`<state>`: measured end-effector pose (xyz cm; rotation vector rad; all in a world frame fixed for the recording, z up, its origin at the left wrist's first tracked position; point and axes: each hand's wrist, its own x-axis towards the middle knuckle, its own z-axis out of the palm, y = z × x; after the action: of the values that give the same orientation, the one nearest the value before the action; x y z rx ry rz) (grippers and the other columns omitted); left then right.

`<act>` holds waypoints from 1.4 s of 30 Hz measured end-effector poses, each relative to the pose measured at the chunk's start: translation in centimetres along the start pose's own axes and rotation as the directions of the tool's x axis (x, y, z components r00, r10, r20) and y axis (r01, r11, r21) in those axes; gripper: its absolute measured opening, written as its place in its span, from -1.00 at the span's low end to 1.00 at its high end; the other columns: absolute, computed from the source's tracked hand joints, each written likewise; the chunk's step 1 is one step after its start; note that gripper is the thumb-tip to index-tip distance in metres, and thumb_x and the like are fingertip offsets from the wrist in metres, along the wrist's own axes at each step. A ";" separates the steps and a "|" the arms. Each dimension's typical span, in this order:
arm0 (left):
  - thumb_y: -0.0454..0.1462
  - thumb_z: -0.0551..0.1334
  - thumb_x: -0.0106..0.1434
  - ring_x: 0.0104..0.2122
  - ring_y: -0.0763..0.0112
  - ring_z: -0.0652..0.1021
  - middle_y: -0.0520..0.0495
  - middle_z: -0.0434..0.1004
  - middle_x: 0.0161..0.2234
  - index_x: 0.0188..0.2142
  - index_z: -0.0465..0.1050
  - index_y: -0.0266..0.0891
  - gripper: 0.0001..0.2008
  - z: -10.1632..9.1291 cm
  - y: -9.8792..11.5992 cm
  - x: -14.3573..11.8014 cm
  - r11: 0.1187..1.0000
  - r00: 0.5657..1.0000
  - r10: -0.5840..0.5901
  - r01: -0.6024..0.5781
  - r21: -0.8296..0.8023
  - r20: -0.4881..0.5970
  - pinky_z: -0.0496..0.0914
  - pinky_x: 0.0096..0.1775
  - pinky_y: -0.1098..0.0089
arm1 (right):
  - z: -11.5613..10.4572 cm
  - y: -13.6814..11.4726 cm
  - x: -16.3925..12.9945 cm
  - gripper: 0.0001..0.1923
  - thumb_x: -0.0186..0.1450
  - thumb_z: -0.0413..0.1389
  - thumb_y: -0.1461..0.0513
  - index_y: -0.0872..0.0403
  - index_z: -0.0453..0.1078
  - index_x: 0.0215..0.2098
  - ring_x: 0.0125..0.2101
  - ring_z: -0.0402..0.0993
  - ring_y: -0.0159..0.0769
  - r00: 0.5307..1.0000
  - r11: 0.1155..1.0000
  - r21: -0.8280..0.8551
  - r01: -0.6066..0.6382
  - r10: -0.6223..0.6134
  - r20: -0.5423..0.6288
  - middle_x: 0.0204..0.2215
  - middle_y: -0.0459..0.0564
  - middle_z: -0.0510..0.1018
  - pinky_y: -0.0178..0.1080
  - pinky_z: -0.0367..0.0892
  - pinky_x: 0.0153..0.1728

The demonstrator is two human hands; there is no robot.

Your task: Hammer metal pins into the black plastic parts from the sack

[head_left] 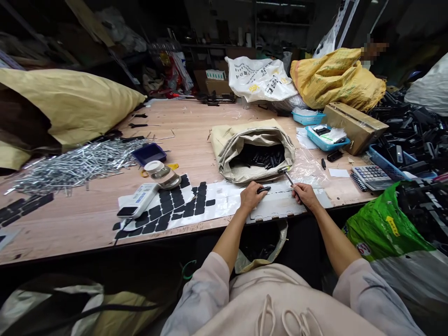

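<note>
Left hand (251,196) grasps a small black part (263,189), hard to identify; right hand (305,194) grips a screwdriver (287,176) over the cluttered wooden worktop (196,135).

We see a matt, pale wooden table (196,135), its grain faintly visible. Our left hand (251,196) pinches a small black plastic piece (263,189) with a dull sheen; our right hand (305,194) holds a tool with a shiny metal shaft (289,178). The open sack (254,140) looks like coarse beige paper, creased and matt. The heap of rods (77,163) is bright bare metal. The black pads (168,205) are flat and matt on glossy white backing. The trays (327,140) are smooth blue plastic.
</note>
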<state>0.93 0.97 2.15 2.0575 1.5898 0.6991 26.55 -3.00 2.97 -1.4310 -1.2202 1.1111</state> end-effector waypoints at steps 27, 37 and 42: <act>-0.13 0.43 0.21 -0.18 0.39 0.52 0.10 0.53 -0.18 -0.18 0.67 0.03 -0.83 0.0 -0.5 0.8 0.984 0.987 -0.133 0.142 -0.105 0.085 0.27 -0.26 0.39 | 3.1 0.4 -1.7 -0.74 0.31 0.16 0.13 0.00 0.64 -0.14 -0.18 0.66 -0.05 0.884 0.619 -0.660 0.426 -0.441 0.156 -0.17 0.04 0.71 -0.14 0.50 -0.13; -0.19 0.45 0.18 -0.16 0.33 0.54 0.03 0.55 -0.17 -0.20 0.67 -0.07 -0.83 -0.4 -0.5 0.7 0.978 0.993 -0.096 0.107 -0.180 0.068 0.34 -0.21 0.38 | 0.8 0.1 -0.2 -0.52 0.19 0.26 -0.12 0.13 0.54 -0.25 -0.69 0.29 -0.43 0.998 1.000 0.027 -0.012 0.010 0.069 -0.53 -0.05 0.55 -0.36 0.21 -0.74; -0.18 0.46 0.15 -0.19 0.31 0.50 -0.04 0.49 -0.21 -0.23 0.67 -0.12 -0.82 -2.0 -0.5 -3.3 0.937 0.987 0.154 -0.133 -0.324 0.041 0.39 -0.14 0.32 | -0.3 0.0 0.6 -0.54 0.16 0.28 -0.09 0.14 0.51 -0.26 -0.69 0.27 -0.46 0.997 0.973 0.216 -0.079 0.078 0.012 -0.57 -0.11 0.48 -0.39 0.18 -0.75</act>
<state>-1.42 -2.02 2.95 1.9438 1.2060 0.8695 26.91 -2.42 2.97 -1.3201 -1.0181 1.2604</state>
